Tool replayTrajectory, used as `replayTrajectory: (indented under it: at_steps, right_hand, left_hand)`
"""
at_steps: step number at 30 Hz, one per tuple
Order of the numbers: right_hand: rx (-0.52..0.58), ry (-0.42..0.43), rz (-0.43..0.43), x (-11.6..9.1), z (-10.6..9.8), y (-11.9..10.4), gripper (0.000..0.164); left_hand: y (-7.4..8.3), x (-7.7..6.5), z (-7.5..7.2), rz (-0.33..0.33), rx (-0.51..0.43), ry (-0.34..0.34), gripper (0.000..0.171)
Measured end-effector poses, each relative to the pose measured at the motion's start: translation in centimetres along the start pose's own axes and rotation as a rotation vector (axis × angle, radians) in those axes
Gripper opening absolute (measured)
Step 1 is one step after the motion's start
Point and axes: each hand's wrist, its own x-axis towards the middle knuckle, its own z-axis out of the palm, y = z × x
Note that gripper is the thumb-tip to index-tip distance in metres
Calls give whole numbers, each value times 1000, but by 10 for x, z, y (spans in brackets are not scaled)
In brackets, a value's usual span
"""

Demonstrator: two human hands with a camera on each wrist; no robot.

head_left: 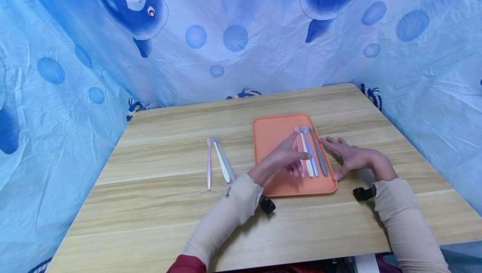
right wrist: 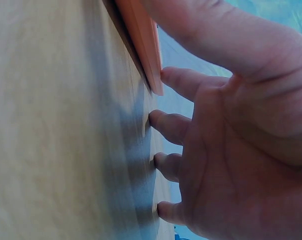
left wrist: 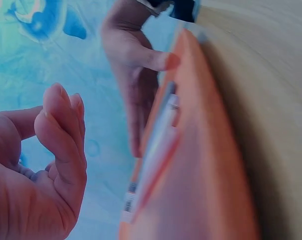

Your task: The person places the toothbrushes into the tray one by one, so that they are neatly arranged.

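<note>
An orange tray (head_left: 274, 127) lies on the table with several toothbrushes side by side near its right edge: a grey toothbrush (head_left: 320, 154), a blue toothbrush (head_left: 314, 165), a white toothbrush (head_left: 310, 170) and a pink one partly hidden. Over them hovers my left hand (head_left: 281, 155), its fingers loosely bent around nothing, as the left wrist view also shows. My right hand (head_left: 353, 158) is at the tray's right side, fingers spread, with the thumb and index finger at the rim. In the right wrist view the other fingertips rest on the wood.
Left of the tray, a pink toothbrush (head_left: 208, 166), a white toothbrush (head_left: 222, 165) and a grey toothbrush (head_left: 227, 163) lie on the wooden table (head_left: 150, 189). The last two lie close together beside my left sleeve. A blue dolphin-print curtain (head_left: 241, 9) hangs behind.
</note>
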Motion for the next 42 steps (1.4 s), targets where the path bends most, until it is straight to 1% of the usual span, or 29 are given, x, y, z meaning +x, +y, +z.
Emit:
replayTrajectory:
  at_steps: [5,8,14,21,25,32,36,42]
  right_hand:
    - [4,1,-8,-1,0,0,125]
    - [1,1,-10,-1,0,0,125]
    - [-9,2,-14,0,0,1,125]
    - [1,8,-8,-1,0,0,126]
    - [8,11,-5,-1,0,0,125]
    - [6,5,-6,-1,0,-1,125]
    - [-1,5,-10,-1,0,-1,125]
    - [16,3,-12,-1,-1,-1,125]
  left_hand:
    - [14,-13,-2,18,22,21,97]
    - [22,-21,-2,35,20,11,96]
    - [35,-35,-3,97,17,-20,93]
    - [47,-54,-9,172,-4,-25,93]
    - [49,-63,-16,191,-9,-15,93]
    - [48,-77,-30,233,16,-14,94]
    - [47,-83,-38,235,16,-4,94]
    - [45,-91,-50,222,3,30,95]
